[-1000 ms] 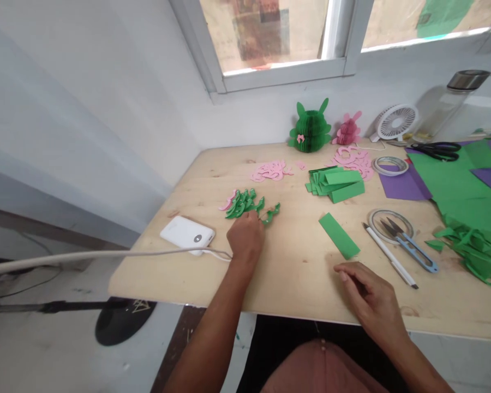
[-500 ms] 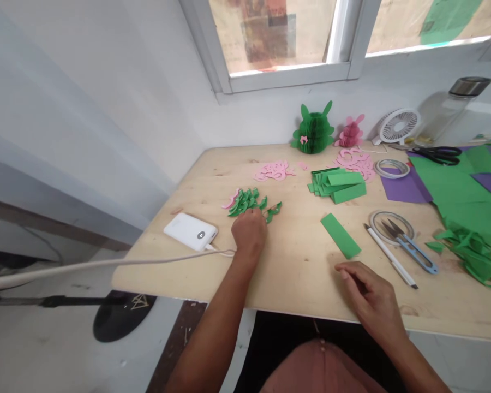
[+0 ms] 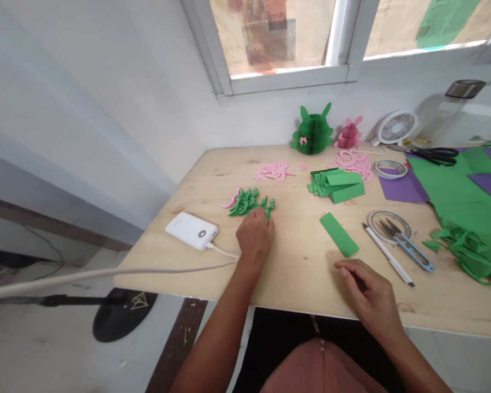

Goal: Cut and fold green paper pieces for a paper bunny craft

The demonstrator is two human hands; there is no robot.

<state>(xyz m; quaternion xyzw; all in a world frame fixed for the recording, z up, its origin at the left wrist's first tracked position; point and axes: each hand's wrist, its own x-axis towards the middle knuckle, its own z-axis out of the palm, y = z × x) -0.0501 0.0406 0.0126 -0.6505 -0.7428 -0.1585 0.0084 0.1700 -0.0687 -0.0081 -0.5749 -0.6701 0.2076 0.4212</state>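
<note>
My left hand (image 3: 255, 236) is closed over the wood table, its fingertips on a curled green paper cutout (image 3: 269, 205). That cutout lies against the right side of a pile of green paper cutouts (image 3: 244, 202), and the fingers partly cover it. A pink cutout (image 3: 231, 200) sits at the pile's left end. My right hand (image 3: 370, 289) rests on its side near the table's front edge, fingers loosely curled with thumb near the index finger; I see nothing in it. Just beyond its fingertips lies a flat green paper strip (image 3: 339, 234).
A white power bank (image 3: 191, 230) with a cable (image 3: 180, 270) lies left. Folded green strips (image 3: 337, 185), pink cutouts (image 3: 275, 171), a pen (image 3: 388, 255), blue snips (image 3: 413, 250) and tape (image 3: 390, 169) are around. Paper figures (image 3: 313, 134) and a fan (image 3: 396, 128) stand behind.
My left hand has shifted slightly right, and the green cutout at its fingers has turned and come closer to the pile. My right hand stays put.
</note>
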